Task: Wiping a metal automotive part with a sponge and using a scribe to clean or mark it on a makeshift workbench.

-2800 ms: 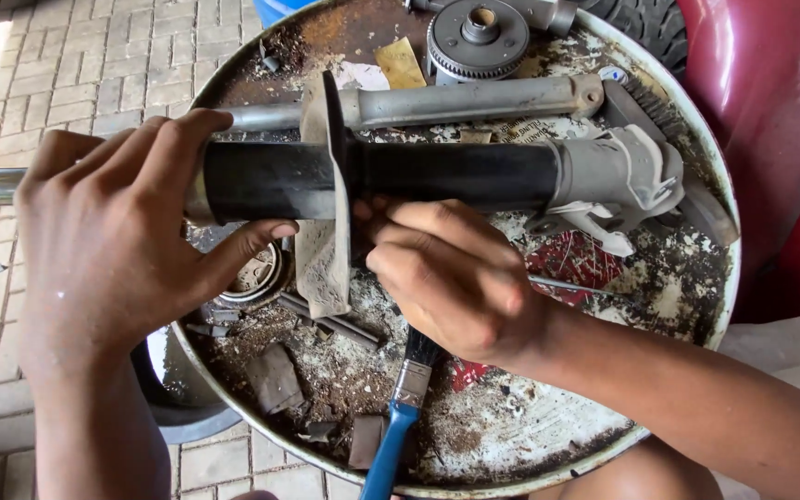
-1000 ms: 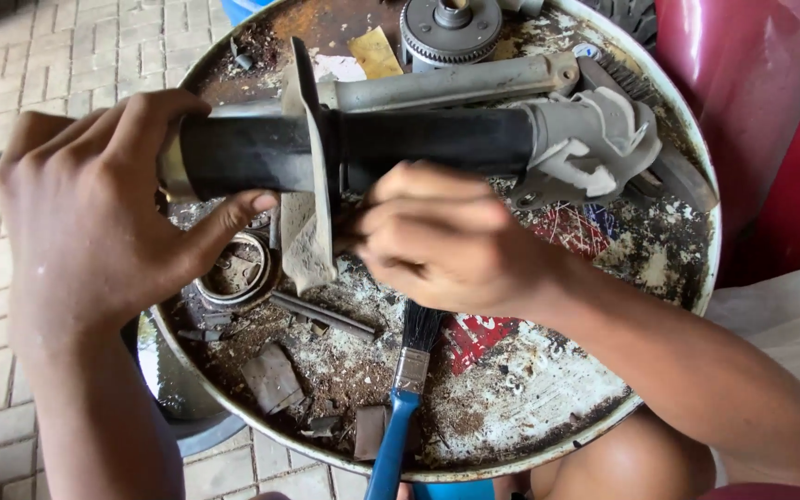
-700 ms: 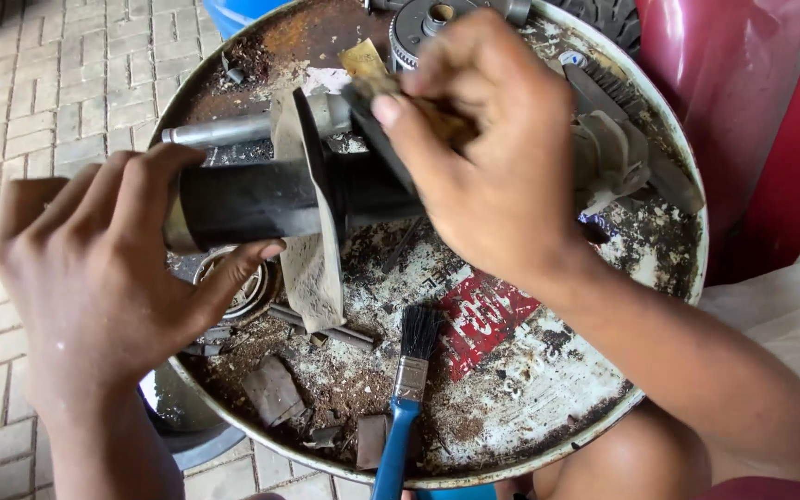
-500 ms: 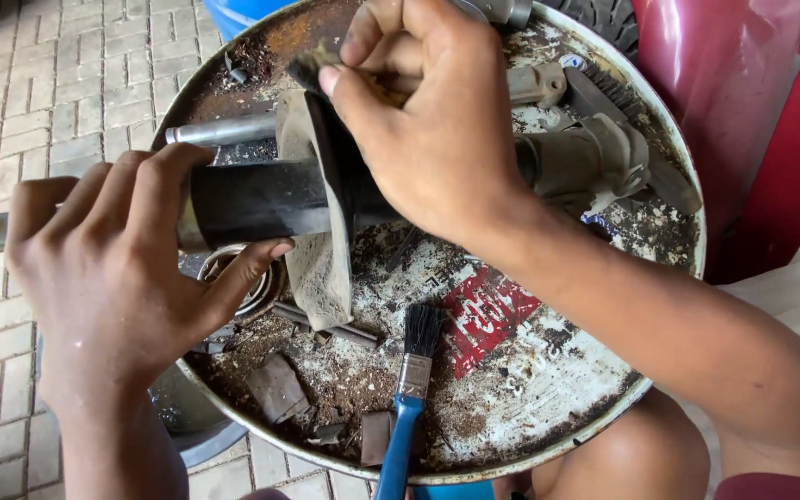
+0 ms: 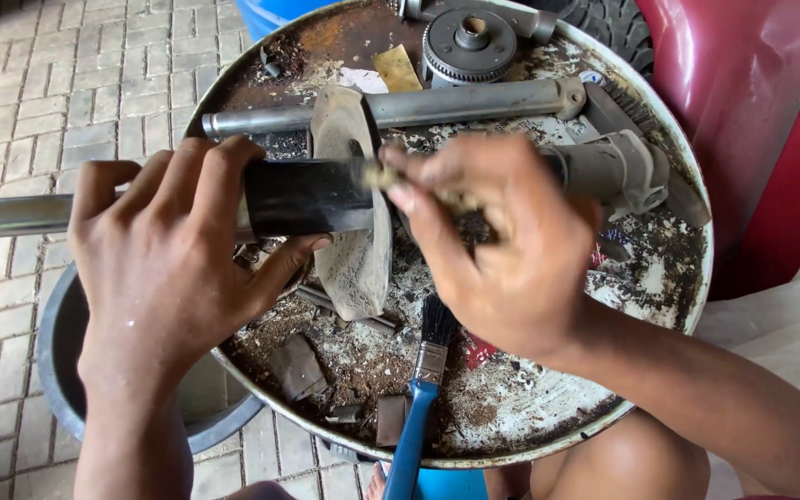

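Observation:
My left hand [image 5: 168,268] grips the black tube of a strut [image 5: 307,196] that lies across a rusty drum top [image 5: 687,306]. The strut's shiny rod [image 5: 2,216] sticks out to the left. Its grey bracket end [image 5: 618,167] points right. A dusty round seat plate [image 5: 358,268] rings the tube just right of my left hand. My right hand [image 5: 502,250] is blurred and pinches a small brownish scrap [image 5: 381,176] against the tube beside that plate.
A blue-handled brush [image 5: 423,389] lies on the drum near its front edge. A grey tube [image 5: 456,104], a gear [image 5: 468,42] and a yellowish sheet [image 5: 395,67] lie at the back. A grey basin [image 5: 57,352] stands lower left, a red body panel [image 5: 752,111] at right.
My right hand rose from under the tube to its far side, then came back down onto the tube beside the seat plate. My left hand kept its grip.

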